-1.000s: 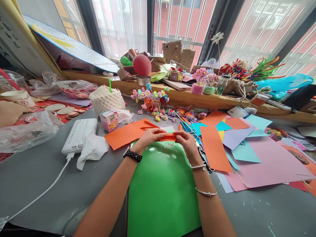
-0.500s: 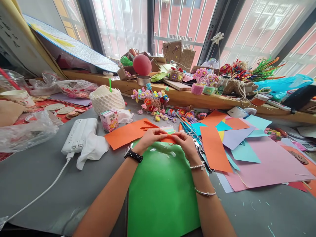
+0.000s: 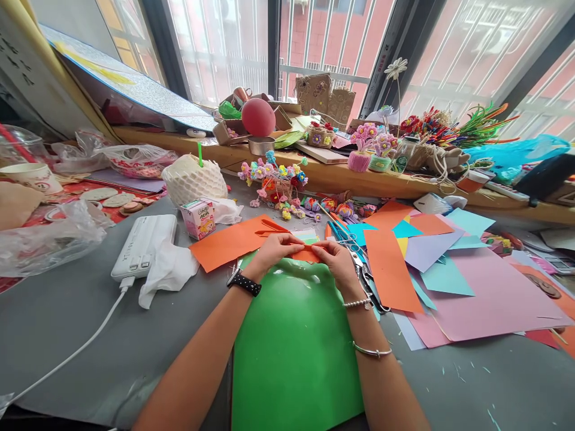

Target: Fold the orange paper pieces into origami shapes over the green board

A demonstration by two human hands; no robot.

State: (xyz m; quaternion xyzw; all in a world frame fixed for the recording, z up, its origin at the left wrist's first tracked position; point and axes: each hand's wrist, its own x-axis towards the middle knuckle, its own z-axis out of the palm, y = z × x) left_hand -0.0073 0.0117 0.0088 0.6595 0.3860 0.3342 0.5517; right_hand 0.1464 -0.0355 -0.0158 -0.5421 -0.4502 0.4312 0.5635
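Note:
Both hands meet over the far end of a glossy green mat (image 3: 294, 353) on the grey table. My left hand (image 3: 274, 251), with a black watch at the wrist, and my right hand (image 3: 339, 263), with two bracelets, pinch a small piece of orange paper (image 3: 306, 254) between their fingertips. A larger orange sheet (image 3: 231, 242) lies just beyond the left hand. Scissors (image 3: 366, 281) lie on the table right beside my right hand.
Coloured paper sheets (image 3: 471, 287) cover the table to the right. To the left are a white power bank (image 3: 144, 245) with its cable, a crumpled tissue (image 3: 168, 269) and a small drink carton (image 3: 198, 218). Craft flowers (image 3: 278, 179) and clutter crowd the wooden ledge (image 3: 341, 176).
My hands have drawn closer together and the orange paper between them looks shorter and more bunched than a second ago. Nothing else moved.

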